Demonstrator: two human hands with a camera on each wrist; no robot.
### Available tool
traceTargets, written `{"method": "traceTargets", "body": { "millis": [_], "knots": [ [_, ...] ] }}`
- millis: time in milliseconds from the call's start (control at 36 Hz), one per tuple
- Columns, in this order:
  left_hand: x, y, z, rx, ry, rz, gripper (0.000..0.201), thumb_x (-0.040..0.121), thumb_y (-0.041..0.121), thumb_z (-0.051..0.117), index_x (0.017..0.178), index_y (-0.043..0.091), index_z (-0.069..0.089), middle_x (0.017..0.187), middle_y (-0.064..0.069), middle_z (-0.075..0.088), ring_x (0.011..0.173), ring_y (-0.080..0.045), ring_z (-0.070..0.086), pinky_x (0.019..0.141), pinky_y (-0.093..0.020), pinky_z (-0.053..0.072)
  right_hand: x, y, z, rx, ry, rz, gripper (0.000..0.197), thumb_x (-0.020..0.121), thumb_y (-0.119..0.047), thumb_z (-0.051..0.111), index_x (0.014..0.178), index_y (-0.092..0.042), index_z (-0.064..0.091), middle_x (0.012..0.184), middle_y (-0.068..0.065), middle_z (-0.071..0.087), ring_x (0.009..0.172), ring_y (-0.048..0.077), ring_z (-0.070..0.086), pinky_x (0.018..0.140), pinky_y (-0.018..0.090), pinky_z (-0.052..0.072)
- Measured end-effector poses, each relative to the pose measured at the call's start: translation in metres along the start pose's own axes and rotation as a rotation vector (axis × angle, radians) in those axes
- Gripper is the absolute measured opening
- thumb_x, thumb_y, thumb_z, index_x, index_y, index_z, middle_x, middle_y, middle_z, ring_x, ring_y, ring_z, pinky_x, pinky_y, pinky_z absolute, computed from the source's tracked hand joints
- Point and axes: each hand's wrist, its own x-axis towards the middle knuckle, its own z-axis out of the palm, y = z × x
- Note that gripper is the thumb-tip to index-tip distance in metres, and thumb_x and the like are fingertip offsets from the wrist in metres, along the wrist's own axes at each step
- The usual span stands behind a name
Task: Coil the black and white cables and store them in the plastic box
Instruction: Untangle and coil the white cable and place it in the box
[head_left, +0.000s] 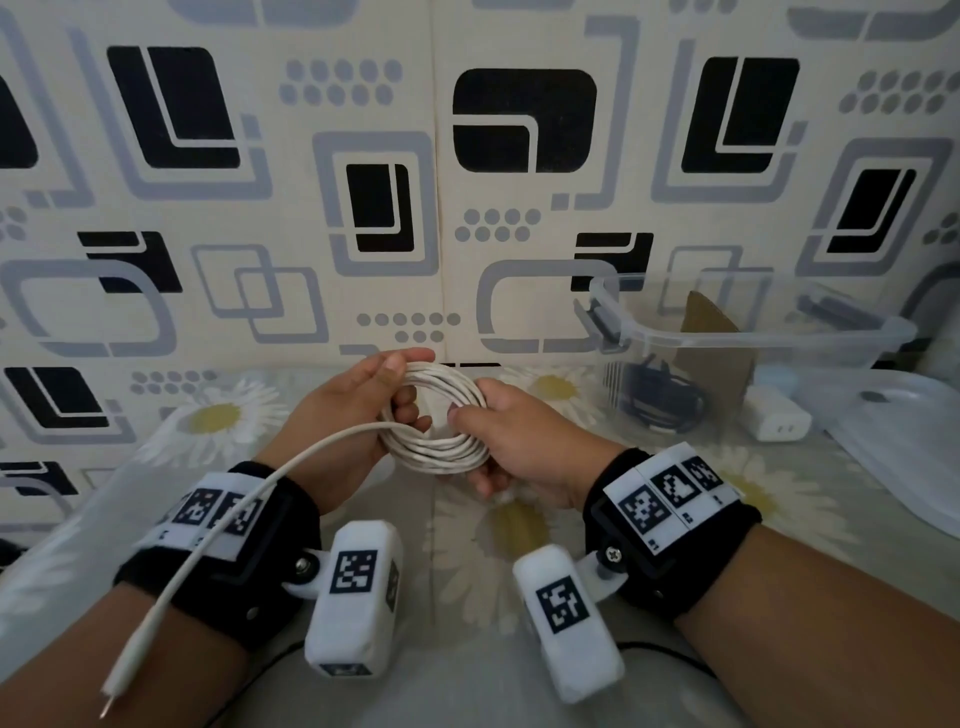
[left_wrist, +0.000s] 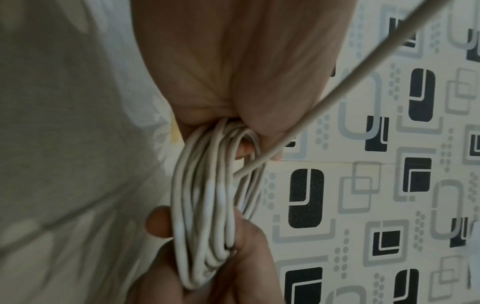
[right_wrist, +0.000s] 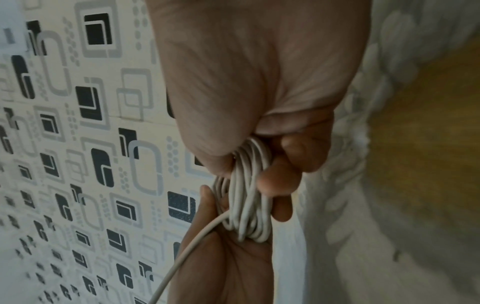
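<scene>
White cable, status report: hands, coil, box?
Left hand and right hand both grip the white cable, coiled, tail end loose over left wrist. Black cable already in plastic box. Box open, path clear.

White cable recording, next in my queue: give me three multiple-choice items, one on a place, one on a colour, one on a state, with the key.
1. Where does the plastic box stand?
A. ahead and to the right of the hands
B. ahead and to the left of the hands
C. on the person's lap

2. What colour is the cable lying in the box?
A. red
B. black
C. yellow

3. What is the state of the white cable?
A. fully straight
B. mostly coiled, one end loose
C. stored in the box

Key: 1 A, the box sits beyond the right hand. 2 B, a black cable shows through the clear wall. 3 B, the left hand and right hand grip the coil while the loose end trails over the left wrist.
</scene>
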Motion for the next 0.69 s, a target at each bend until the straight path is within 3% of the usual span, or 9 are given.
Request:
{"method": "traceTargets", "body": {
  "millis": [83,167,306,361,417,500,556,639,694],
  "knots": [
    [-0.002,0.002,-0.003,-0.023,0.012,0.017,0.031,0.102,0.022,0.041,0.119,0.009,0.063,0.075,-0.007,0.058,0.067,-0.014,0.059,0.068,-0.026,0.057,0.002,0.001,0.001,0.014,0.037,-0.011,0.013,0.097,-0.015,0.043,0.106,-0.007,0.047,0.056,0.003,0.063,0.039,0.018,0.047,0.038,0.022,0.035],
    [-0.003,0.003,-0.003,0.026,0.057,0.050,0.028,0.102,0.019,0.042,0.122,0.016,0.061,0.100,-0.006,0.074,0.088,-0.020,0.071,0.077,-0.030,0.059,0.004,0.003,0.000,0.079,0.068,-0.015,0.014,0.097,-0.016,0.043,0.108,-0.009,0.049,0.063,0.006,0.063,0.040,0.017,0.047,0.039,0.022,0.036],
    [-0.001,0.007,-0.007,0.287,0.047,0.137,0.049,0.093,0.003,0.057,0.126,0.039,0.058,0.123,0.003,0.062,0.104,-0.009,0.062,0.095,-0.033,0.050,0.006,0.003,-0.011,0.260,0.179,0.020,0.007,0.098,-0.013,0.044,0.093,-0.014,0.049,0.065,0.011,0.068,0.037,0.014,0.044,0.038,0.020,0.036],
    [-0.002,0.009,-0.009,0.363,-0.006,0.198,0.057,0.084,0.005,0.069,0.123,0.045,0.059,0.116,0.010,0.061,0.103,-0.008,0.058,0.092,-0.028,0.048,0.008,0.004,-0.016,0.305,0.231,0.037,0.010,0.098,-0.013,0.043,0.090,-0.015,0.048,0.066,0.013,0.069,0.036,0.014,0.043,0.038,0.020,0.034],
    [-0.005,0.012,-0.007,0.338,-0.027,0.238,0.043,0.080,0.018,0.071,0.116,0.041,0.066,0.103,0.020,0.067,0.097,-0.003,0.058,0.082,-0.020,0.049,0.009,0.005,-0.020,0.326,0.264,0.056,0.011,0.098,-0.013,0.042,0.089,-0.016,0.048,0.066,0.014,0.069,0.036,0.014,0.042,0.036,0.019,0.032],
    [-0.007,0.015,-0.003,0.290,0.016,0.267,0.024,0.083,0.034,0.060,0.102,0.033,0.075,0.094,0.009,0.066,0.086,-0.010,0.055,0.077,-0.025,0.047,0.011,0.007,-0.021,0.354,0.269,0.072,0.008,0.097,-0.013,0.043,0.092,-0.015,0.048,0.066,0.015,0.069,0.036,0.014,0.042,0.034,0.019,0.033],
    [-0.005,0.013,-0.003,0.229,0.045,0.259,0.025,0.088,0.034,0.055,0.105,0.028,0.073,0.095,0.004,0.065,0.082,-0.010,0.054,0.077,-0.025,0.046,0.010,0.006,-0.019,0.366,0.259,0.056,0.008,0.098,-0.013,0.042,0.093,-0.015,0.048,0.067,0.015,0.069,0.036,0.014,0.044,0.035,0.019,0.034],
    [0.000,0.013,-0.006,0.089,0.107,0.158,0.024,0.099,0.026,0.047,0.112,0.024,0.067,0.088,0.009,0.066,0.075,-0.005,0.056,0.075,-0.023,0.045,0.007,0.004,-0.015,0.364,0.223,0.005,0.009,0.098,-0.013,0.043,0.095,-0.017,0.050,0.071,0.015,0.069,0.038,0.013,0.047,0.038,0.021,0.037],
    [0.004,0.014,-0.011,-0.013,0.158,0.096,0.017,0.099,0.025,0.049,0.106,0.024,0.064,0.081,0.010,0.066,0.069,-0.002,0.057,0.074,-0.023,0.044,0.005,0.002,-0.012,0.341,0.185,-0.045,0.008,0.099,-0.014,0.044,0.096,-0.018,0.050,0.074,0.016,0.069,0.040,0.014,0.046,0.040,0.022,0.038]
  ]
}}
